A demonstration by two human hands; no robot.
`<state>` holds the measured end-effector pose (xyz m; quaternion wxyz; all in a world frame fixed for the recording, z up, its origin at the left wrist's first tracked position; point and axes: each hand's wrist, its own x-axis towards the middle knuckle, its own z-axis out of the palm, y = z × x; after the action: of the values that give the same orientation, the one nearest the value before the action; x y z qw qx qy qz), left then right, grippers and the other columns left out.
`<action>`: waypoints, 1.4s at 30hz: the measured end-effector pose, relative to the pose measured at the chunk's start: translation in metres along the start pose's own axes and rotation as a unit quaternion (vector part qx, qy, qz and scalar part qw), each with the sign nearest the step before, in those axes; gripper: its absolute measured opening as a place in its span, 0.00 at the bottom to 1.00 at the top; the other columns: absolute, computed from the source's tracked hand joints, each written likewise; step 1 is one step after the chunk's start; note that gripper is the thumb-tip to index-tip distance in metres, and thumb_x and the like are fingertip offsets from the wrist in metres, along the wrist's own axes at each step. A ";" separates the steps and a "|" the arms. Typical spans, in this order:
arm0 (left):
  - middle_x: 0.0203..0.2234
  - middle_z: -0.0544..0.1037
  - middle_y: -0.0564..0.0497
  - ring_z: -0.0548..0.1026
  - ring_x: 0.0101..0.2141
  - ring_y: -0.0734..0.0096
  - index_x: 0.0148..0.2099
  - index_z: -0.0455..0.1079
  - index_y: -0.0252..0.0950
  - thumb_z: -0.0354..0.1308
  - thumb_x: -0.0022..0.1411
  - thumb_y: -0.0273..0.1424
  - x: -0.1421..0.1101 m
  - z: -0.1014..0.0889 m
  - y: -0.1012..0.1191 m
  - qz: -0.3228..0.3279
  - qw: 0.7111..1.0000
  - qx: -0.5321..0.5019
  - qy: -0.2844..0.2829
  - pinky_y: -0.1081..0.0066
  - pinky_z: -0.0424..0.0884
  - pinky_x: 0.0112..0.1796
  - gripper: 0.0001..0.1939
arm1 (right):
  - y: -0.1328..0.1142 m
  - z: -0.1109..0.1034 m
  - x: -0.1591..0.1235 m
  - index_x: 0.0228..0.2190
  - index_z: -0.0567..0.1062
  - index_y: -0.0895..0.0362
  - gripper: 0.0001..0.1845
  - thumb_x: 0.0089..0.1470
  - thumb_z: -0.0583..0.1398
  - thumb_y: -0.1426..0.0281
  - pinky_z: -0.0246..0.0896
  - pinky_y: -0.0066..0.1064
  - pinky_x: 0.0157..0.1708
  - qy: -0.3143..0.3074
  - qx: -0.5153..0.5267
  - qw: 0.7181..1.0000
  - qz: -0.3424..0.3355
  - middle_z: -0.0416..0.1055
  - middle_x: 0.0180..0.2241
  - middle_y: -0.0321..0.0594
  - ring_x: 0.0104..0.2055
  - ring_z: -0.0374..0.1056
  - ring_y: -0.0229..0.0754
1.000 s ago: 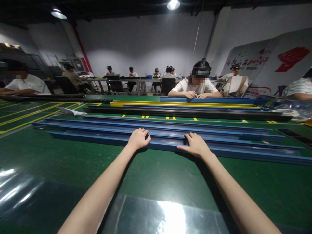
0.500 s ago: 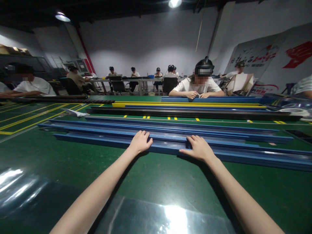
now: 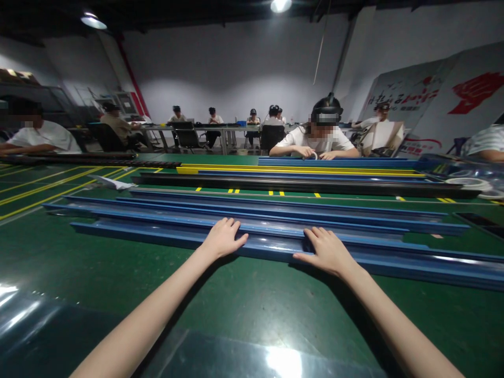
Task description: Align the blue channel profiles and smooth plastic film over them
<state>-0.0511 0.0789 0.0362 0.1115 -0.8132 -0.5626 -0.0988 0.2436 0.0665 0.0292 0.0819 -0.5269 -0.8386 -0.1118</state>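
A long blue channel-shaped profile (image 3: 271,244) lies across the green table just in front of me, its hollow side up. My left hand (image 3: 223,239) is on it left of the middle, fingers over the far wall and thumb toward the near one. Farther right, my right hand (image 3: 325,251) grips the same profile in a similar way, with its thumb at the near edge. Directly behind are more blue profiles (image 3: 354,212), lying close together and roughly parallel. The fingertips of both hands are partly hidden behind the far wall.
Clear glossy sheeting (image 3: 220,357) covers the table's near edge. Beyond the blue profiles lie a black profile (image 3: 275,182) and a yellow one (image 3: 315,170). A co-worker (image 3: 315,139) sits opposite, holding a small white ring. Rolls (image 3: 468,185) stand at the right.
Both hands and the nearest blue profile have come slightly closer to me. The view has shifted a little to the right.
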 end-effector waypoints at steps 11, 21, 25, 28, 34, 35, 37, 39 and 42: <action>0.41 0.73 0.46 0.70 0.43 0.62 0.44 0.68 0.35 0.47 0.60 0.35 0.079 -0.016 0.014 0.036 0.999 -0.017 -0.010 0.66 0.64 0.43 0.14 | 0.040 -0.009 0.042 0.41 0.70 0.56 0.21 0.57 0.46 0.57 0.57 0.34 0.39 0.025 0.066 0.996 0.053 0.70 0.41 0.45 0.42 0.65 0.45; 0.50 0.68 0.40 0.67 0.49 0.56 0.54 0.60 0.35 0.62 0.47 0.36 0.136 0.021 0.004 0.012 0.986 -0.060 -0.152 0.65 0.63 0.46 0.32 | 0.080 0.027 0.091 0.46 0.67 0.53 0.26 0.45 0.59 0.57 0.56 0.40 0.45 -0.017 0.065 0.996 0.052 0.68 0.46 0.45 0.48 0.62 0.49; 0.48 0.69 0.41 0.66 0.49 0.53 0.54 0.60 0.37 0.64 0.44 0.41 0.142 0.033 0.000 -0.001 0.985 -0.041 -0.169 0.61 0.62 0.46 0.36 | 0.089 0.041 0.104 0.48 0.65 0.51 0.33 0.39 0.61 0.53 0.49 0.53 0.48 -0.087 0.007 0.987 0.136 0.66 0.48 0.46 0.51 0.59 0.55; 0.47 0.70 0.42 0.66 0.48 0.52 0.54 0.60 0.38 0.63 0.42 0.45 0.142 0.037 -0.003 0.011 0.988 -0.035 -0.147 0.60 0.62 0.45 0.37 | 0.091 0.040 0.106 0.47 0.66 0.55 0.34 0.39 0.62 0.54 0.54 0.46 0.45 -0.114 -0.018 0.985 0.125 0.68 0.45 0.49 0.48 0.62 0.54; 0.44 0.73 0.44 0.69 0.44 0.52 0.52 0.63 0.40 0.63 0.41 0.48 0.138 0.031 -0.007 0.042 0.994 0.004 -0.101 0.61 0.65 0.41 0.36 | 0.090 0.031 0.098 0.48 0.66 0.56 0.34 0.40 0.61 0.53 0.56 0.39 0.41 -0.068 -0.027 0.993 0.088 0.69 0.44 0.48 0.46 0.63 0.52; 0.43 0.73 0.44 0.70 0.44 0.52 0.51 0.63 0.40 0.63 0.40 0.48 0.137 0.029 -0.008 0.043 0.995 0.013 -0.088 0.61 0.65 0.41 0.36 | 0.089 0.030 0.097 0.48 0.66 0.57 0.34 0.40 0.62 0.53 0.56 0.38 0.42 -0.050 -0.028 0.995 0.086 0.68 0.44 0.48 0.46 0.62 0.51; 0.43 0.73 0.44 0.70 0.43 0.52 0.52 0.63 0.40 0.63 0.40 0.47 0.134 0.026 -0.010 0.045 0.996 0.032 -0.068 0.61 0.65 0.40 0.36 | 0.087 0.029 0.095 0.48 0.67 0.57 0.35 0.39 0.62 0.54 0.54 0.38 0.43 -0.011 -0.032 0.997 0.076 0.68 0.45 0.48 0.47 0.61 0.51; 0.42 0.72 0.44 0.69 0.43 0.52 0.52 0.62 0.40 0.63 0.41 0.46 0.131 0.021 -0.013 0.047 0.996 0.047 -0.056 0.61 0.65 0.40 0.36 | 0.084 0.027 0.094 0.47 0.67 0.55 0.34 0.39 0.62 0.54 0.53 0.38 0.42 0.023 -0.041 0.997 0.062 0.68 0.44 0.47 0.46 0.61 0.51; 0.42 0.71 0.44 0.69 0.43 0.53 0.52 0.62 0.39 0.62 0.42 0.46 0.125 0.009 -0.016 0.056 0.995 0.069 -0.042 0.62 0.64 0.41 0.35 | 0.081 0.018 0.093 0.46 0.68 0.54 0.32 0.39 0.62 0.54 0.52 0.39 0.40 0.067 -0.056 0.995 0.047 0.69 0.41 0.46 0.44 0.61 0.51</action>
<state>-0.0224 0.1984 0.0639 0.1486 -0.8372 -0.5260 -0.0188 0.2760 0.1860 0.0440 0.1135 -0.5607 -0.7979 -0.1900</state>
